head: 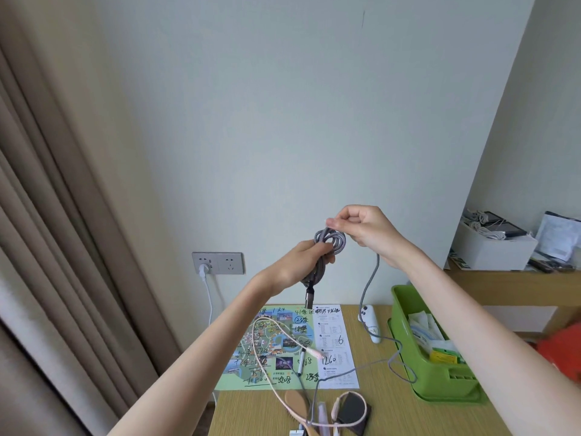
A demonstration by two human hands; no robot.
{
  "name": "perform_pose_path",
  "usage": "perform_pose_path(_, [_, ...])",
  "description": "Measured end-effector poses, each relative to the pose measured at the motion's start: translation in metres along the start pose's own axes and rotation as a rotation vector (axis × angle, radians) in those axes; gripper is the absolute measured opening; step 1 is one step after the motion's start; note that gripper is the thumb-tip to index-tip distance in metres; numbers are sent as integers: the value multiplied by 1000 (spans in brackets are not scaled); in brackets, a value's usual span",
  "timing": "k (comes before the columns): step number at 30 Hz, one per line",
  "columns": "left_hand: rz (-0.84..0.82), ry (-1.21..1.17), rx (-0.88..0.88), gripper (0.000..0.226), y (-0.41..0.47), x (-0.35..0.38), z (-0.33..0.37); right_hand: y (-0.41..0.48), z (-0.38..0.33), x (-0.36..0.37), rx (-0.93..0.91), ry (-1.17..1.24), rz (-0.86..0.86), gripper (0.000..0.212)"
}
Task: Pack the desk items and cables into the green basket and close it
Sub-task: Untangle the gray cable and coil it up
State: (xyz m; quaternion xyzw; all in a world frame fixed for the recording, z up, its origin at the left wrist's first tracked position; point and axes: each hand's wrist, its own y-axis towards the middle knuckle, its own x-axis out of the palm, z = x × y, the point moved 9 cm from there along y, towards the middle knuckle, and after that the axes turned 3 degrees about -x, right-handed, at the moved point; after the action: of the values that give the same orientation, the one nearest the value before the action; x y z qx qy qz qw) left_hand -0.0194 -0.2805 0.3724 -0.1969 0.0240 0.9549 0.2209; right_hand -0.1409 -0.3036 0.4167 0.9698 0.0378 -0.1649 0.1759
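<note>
The left hand (295, 262) grips a coil of grey braided cable (327, 243) held up above the desk (393, 413). The right hand (361, 228) pinches one strand at the top of the coil. The free end hangs down, passes a white controller (370, 322) and lies beside the open green basket (440, 372). A pink cable (276, 338) lies across a printed map (283, 344).

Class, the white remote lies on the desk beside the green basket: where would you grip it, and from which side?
Probably its long sides near the middle, from above. The white remote lies flat, long and narrow, easy to span; the green basket stands close on its right and the grey cable trails by its near end.
</note>
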Motion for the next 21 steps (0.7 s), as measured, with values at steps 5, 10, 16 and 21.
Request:
perform_pose_path(5, [127,-140,14,32,-1,-18,6,-7,17,0,18,98,11,31])
perform_pose_path(10, [257,-267,52,33,1,-33,12,-12,25,18,64,187,-103,38])
perform_pose_path(16, [261,-326,117,34,2,-31,18,-15,24,47,123,232,-261,43])
perform_pose_path(21, [239,-317,135,31,0,-27,20,-15,23,54,141,243,-285,42])
